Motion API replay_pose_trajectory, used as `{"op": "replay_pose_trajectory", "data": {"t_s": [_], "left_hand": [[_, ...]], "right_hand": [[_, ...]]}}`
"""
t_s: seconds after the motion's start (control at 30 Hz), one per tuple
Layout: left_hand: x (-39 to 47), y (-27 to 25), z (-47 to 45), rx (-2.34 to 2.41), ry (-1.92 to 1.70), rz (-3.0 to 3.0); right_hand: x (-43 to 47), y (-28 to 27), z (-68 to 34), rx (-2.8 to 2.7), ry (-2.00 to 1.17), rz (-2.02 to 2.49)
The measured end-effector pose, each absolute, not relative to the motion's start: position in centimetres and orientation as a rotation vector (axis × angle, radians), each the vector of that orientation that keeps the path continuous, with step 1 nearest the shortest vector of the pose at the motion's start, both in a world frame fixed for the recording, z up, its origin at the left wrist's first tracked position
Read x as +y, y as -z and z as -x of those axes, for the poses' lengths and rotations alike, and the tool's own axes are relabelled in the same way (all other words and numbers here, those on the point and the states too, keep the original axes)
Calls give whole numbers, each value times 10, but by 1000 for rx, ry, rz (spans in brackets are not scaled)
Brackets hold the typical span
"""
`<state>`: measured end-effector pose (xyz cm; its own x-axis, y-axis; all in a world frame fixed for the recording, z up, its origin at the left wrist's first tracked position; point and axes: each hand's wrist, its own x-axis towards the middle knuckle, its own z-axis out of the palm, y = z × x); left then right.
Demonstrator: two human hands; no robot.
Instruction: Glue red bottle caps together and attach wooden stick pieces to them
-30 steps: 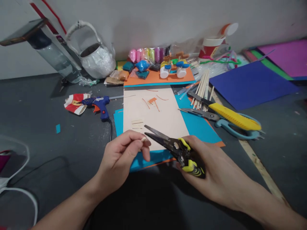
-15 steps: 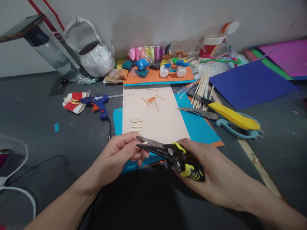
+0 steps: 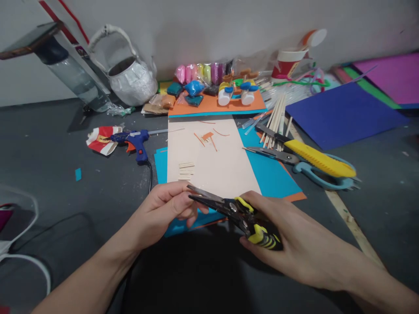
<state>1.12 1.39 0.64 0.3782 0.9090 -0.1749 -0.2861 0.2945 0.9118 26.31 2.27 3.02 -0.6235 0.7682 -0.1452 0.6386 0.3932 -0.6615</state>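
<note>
My right hand is wrapped around black-and-yellow scissors, their blades slightly apart and pointing left. The blade tips reach my left hand, whose thumb and fingers are pinched together. A small pale wooden stick sits in that pinch, mostly hidden by the fingers and blades. Just beyond, several short cut stick pieces lie in a stack on a cream paper sheet. Orange scraps rest farther up the same sheet.
A blue glue gun lies left of the paper. To the right are a yellow utility knife, blue-handled scissors and a bundle of wooden sticks. Clay packets, a silver basket and a paper cup stand behind.
The scissors and my right hand have shifted slightly right and down, and the blades look a little closer together. Less of the stick's pale end shows. My left hand stays nearly still.
</note>
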Motion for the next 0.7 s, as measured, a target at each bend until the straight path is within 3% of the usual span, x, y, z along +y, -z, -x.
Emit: {"op": "replay_pose_trajectory", "data": {"t_s": [0.37,0.7], "left_hand": [[11,-5,-19,850,-988,-914],[13,-6,-24,837,-1076,-885]], "right_hand": [[19,-22,-261,-2495,-763,1265],[21,-26,-259,-2451,-864,1312]]}}
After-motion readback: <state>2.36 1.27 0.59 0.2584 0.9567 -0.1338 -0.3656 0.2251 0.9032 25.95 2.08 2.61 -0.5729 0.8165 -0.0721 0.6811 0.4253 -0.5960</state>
